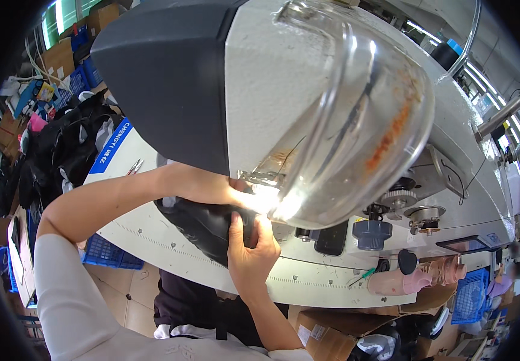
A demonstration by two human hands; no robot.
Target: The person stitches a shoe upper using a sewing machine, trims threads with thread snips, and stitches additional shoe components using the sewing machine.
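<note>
A piece of black fabric lies bunched on the white bed of a large sewing machine, its far end under the lit needle area. My left hand reaches across from the left and rests on the fabric close to the needle area. Glare and the machine head hide its fingertips. Nearer to me, my right hand grips the fabric's edge, thumb and fingers raised and closed on it. A clear curved cover bulges over the sewing spot, so the needle itself cannot be made out.
Small snips lie left of my left forearm, near a pile of black fabric items. To the right are a dark phone, a machine knob and a pink bottle. Below the table stand a blue crate and a cardboard box.
</note>
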